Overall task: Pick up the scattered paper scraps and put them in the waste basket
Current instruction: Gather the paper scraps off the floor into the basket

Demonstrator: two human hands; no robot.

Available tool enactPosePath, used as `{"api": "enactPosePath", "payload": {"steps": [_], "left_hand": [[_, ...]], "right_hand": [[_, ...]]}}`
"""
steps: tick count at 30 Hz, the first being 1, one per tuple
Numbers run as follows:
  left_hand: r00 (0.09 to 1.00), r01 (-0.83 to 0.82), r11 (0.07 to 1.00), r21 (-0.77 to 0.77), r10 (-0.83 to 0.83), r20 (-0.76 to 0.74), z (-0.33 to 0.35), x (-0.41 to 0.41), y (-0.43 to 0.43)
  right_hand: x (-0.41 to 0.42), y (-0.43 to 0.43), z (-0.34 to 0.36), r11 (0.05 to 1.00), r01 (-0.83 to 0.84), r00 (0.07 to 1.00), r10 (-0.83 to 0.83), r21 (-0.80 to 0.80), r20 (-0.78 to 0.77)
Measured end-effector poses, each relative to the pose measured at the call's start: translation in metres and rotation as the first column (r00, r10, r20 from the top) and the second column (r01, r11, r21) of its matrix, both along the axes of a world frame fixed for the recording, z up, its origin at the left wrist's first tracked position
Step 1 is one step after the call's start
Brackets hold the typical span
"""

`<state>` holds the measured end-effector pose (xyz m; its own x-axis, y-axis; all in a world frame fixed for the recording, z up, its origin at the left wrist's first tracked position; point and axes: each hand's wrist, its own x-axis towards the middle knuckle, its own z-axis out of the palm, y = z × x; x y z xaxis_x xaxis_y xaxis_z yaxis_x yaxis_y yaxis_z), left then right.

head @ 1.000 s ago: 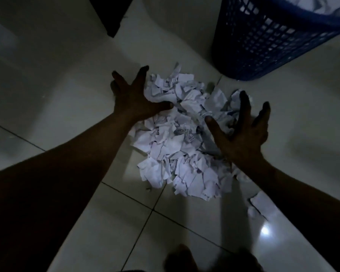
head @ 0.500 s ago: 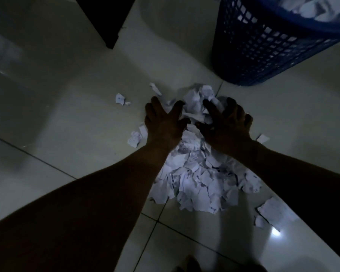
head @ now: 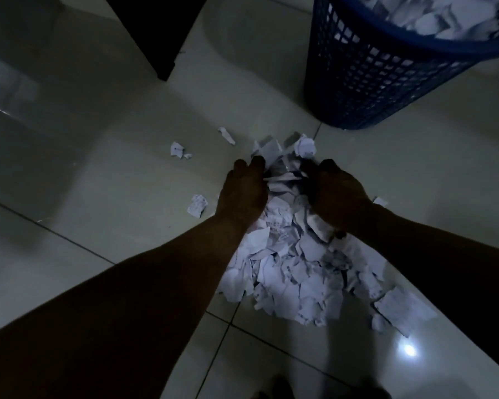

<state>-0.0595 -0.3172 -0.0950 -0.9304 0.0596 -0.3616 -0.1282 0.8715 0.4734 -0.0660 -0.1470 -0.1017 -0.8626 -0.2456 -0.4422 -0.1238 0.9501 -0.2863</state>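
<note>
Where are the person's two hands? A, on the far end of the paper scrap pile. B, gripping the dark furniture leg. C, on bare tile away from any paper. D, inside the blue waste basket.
A: the left hand and right hand sit on the far end of the paper scrap pile, scraps bunched between them, short of the blue waste basket.
</note>
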Motion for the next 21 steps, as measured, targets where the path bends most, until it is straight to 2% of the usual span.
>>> {"api": "enactPosePath", "payload": {"steps": [5, 10, 21], "left_hand": [[0.998, -0.069, 0.993, 0.096, 0.068, 0.019, 0.025, -0.008, -0.007], [0.970, -0.240, 0.952, 0.189, 0.227, 0.088, 0.063, -0.020, -0.009], [0.909, -0.415, 0.866, 0.278, 0.387, 0.152, 0.101, -0.031, -0.012]], "right_hand": [[-0.011, 0.000, 0.030, 0.937, 0.195, 0.972, -0.224, -0.289, -0.070], [-0.017, -0.009, 0.077, 0.859, 0.234, 0.947, -0.307, -0.456, -0.092], [-0.036, -0.008, 0.179, 0.842, 0.071, 0.869, -0.316, -0.534, -0.382]]}}
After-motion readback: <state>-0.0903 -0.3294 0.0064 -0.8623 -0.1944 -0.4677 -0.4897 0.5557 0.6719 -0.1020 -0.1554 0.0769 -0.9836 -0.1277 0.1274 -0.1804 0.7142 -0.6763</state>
